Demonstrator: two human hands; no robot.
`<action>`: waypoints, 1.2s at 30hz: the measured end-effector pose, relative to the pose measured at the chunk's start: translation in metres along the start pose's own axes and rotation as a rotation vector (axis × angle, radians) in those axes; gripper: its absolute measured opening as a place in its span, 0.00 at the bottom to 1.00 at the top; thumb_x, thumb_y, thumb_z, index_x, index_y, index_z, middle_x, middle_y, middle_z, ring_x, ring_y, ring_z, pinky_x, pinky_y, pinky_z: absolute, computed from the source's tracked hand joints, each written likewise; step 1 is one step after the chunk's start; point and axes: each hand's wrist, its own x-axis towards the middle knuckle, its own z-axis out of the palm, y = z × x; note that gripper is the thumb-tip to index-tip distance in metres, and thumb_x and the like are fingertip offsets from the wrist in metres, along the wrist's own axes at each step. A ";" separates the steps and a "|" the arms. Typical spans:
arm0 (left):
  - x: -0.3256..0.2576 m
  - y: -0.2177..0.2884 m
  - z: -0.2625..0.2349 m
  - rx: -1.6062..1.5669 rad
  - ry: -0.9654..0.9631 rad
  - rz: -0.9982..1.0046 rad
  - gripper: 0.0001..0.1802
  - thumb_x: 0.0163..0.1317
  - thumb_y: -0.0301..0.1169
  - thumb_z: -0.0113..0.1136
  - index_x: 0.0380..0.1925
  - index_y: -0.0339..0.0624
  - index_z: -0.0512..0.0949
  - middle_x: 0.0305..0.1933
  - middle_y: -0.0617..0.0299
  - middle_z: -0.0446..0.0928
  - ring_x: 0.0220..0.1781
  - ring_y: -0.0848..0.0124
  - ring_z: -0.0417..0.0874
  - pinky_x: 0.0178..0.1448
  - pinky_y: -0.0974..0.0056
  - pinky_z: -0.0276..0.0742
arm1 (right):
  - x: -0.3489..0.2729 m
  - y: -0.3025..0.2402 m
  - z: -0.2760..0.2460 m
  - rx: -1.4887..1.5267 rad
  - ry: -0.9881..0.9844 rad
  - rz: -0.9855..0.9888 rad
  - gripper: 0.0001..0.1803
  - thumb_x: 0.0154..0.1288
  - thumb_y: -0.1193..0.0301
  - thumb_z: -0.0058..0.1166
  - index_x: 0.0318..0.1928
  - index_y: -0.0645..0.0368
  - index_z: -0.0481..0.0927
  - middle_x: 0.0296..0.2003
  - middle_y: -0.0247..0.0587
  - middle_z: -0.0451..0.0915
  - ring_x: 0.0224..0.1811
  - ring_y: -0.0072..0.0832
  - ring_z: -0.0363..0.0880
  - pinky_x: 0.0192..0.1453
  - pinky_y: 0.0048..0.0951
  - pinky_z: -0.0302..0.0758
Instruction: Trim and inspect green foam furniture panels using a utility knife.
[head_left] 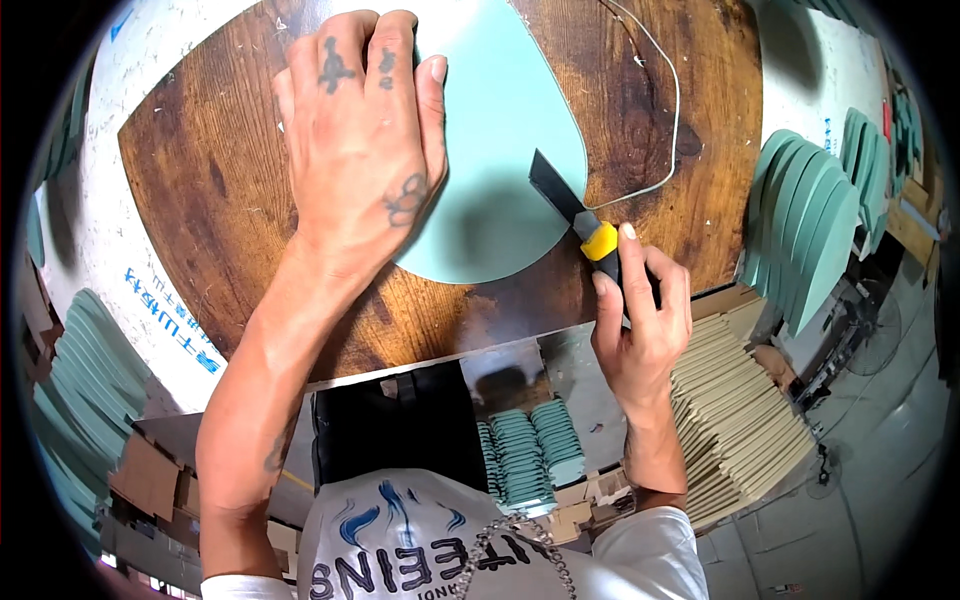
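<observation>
A pale teal sheet piece with a rounded end lies on a dark wood-grain board. My left hand rests on the left side of this piece, fingers stretched forward and thumb apart. In my right hand is a utility knife with a yellow and black handle. Its dark blade is extended and points up and left, over the right edge of the piece. From near the blade's base, a thin pale trimmed strip curves away to the right across the board.
Stacked teal pieces stand at the right, with more teal pieces at the left. Below the table are bundles of teal pieces and a large cream-coloured stack. Cardboard sits at lower left. Small scraps dot the board.
</observation>
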 end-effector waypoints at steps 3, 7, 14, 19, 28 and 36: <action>-0.001 -0.003 -0.001 -0.023 0.012 0.017 0.17 0.74 0.34 0.55 0.57 0.35 0.77 0.51 0.47 0.76 0.54 0.55 0.74 0.58 0.50 0.71 | 0.012 0.003 0.001 0.042 0.004 -0.048 0.27 0.61 0.72 0.68 0.62 0.63 0.81 0.41 0.48 0.79 0.38 0.37 0.75 0.39 0.36 0.75; 0.003 0.003 -0.005 -0.067 -0.019 -0.023 0.17 0.73 0.32 0.56 0.57 0.35 0.77 0.50 0.47 0.76 0.54 0.55 0.74 0.59 0.50 0.71 | 0.020 0.013 -0.001 -0.001 -0.002 -0.083 0.28 0.61 0.73 0.68 0.63 0.62 0.81 0.40 0.48 0.79 0.37 0.37 0.75 0.38 0.36 0.75; 0.002 -0.003 0.004 -0.092 0.030 -0.006 0.18 0.66 0.30 0.62 0.53 0.32 0.77 0.47 0.51 0.73 0.50 0.55 0.73 0.52 0.51 0.68 | 0.061 0.026 0.003 -0.004 0.003 -0.171 0.26 0.62 0.71 0.68 0.62 0.59 0.83 0.40 0.47 0.79 0.37 0.36 0.77 0.40 0.35 0.77; 0.006 0.003 -0.002 -0.145 0.022 0.000 0.17 0.69 0.31 0.59 0.53 0.32 0.78 0.46 0.49 0.76 0.47 0.57 0.75 0.52 0.54 0.71 | 0.132 0.019 0.015 0.019 0.025 -0.242 0.22 0.64 0.67 0.67 0.59 0.56 0.85 0.37 0.43 0.79 0.37 0.34 0.78 0.39 0.35 0.78; 0.003 0.005 -0.004 -0.209 -0.018 0.000 0.18 0.67 0.29 0.60 0.55 0.34 0.77 0.50 0.50 0.76 0.50 0.55 0.75 0.54 0.52 0.70 | 0.186 0.002 0.021 0.106 0.261 -0.235 0.17 0.70 0.70 0.62 0.58 0.57 0.84 0.36 0.43 0.82 0.34 0.33 0.81 0.39 0.33 0.76; 0.005 0.012 -0.021 -0.072 -0.085 0.230 0.27 0.66 0.38 0.66 0.65 0.47 0.75 0.58 0.50 0.71 0.54 0.52 0.73 0.57 0.48 0.67 | -0.027 -0.038 0.007 0.834 0.482 0.904 0.11 0.68 0.74 0.67 0.46 0.64 0.80 0.39 0.33 0.80 0.39 0.20 0.74 0.47 0.24 0.74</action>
